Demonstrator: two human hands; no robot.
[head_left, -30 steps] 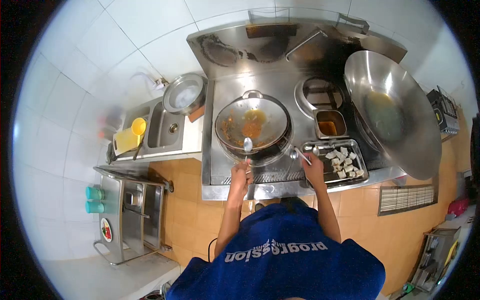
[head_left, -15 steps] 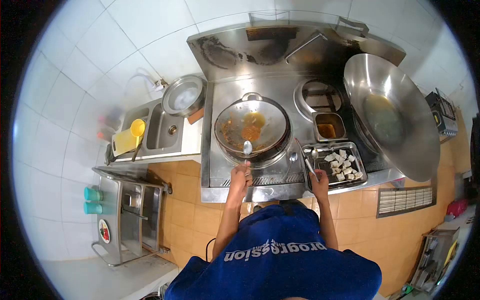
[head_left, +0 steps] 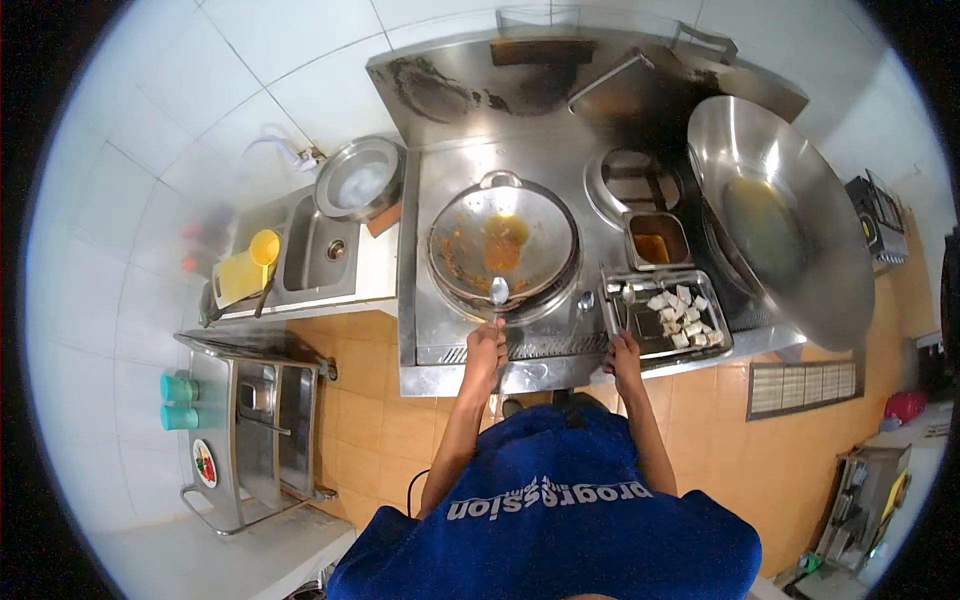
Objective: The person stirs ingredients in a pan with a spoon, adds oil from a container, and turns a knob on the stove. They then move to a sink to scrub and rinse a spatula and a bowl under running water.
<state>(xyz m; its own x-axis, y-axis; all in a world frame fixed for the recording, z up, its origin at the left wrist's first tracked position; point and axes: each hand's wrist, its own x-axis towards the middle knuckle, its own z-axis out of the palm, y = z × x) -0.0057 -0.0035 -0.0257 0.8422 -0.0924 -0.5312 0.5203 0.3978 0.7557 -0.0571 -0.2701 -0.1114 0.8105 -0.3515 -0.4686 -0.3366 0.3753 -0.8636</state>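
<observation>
The wok (head_left: pixel 503 243) sits on the burner at the stove's (head_left: pixel 520 375) front left. The ladle (head_left: pixel 497 292) runs straight from its near rim back to the left hand (head_left: pixel 487 345), which clasps the handle. The right hand (head_left: pixel 624 356) rests at the front edge beside the tray (head_left: pixel 612 310) of tofu pieces; I cannot tell what it grips.

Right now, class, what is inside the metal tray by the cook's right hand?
The tray holds pale cubes, piled toward its right end, and a spoon at the left. Whatever lies beneath the cubes is covered.

left hand (head_left: pixel 487 343) fingers curled closed, right hand (head_left: pixel 622 352) fingers curled, both arms outstretched
</observation>
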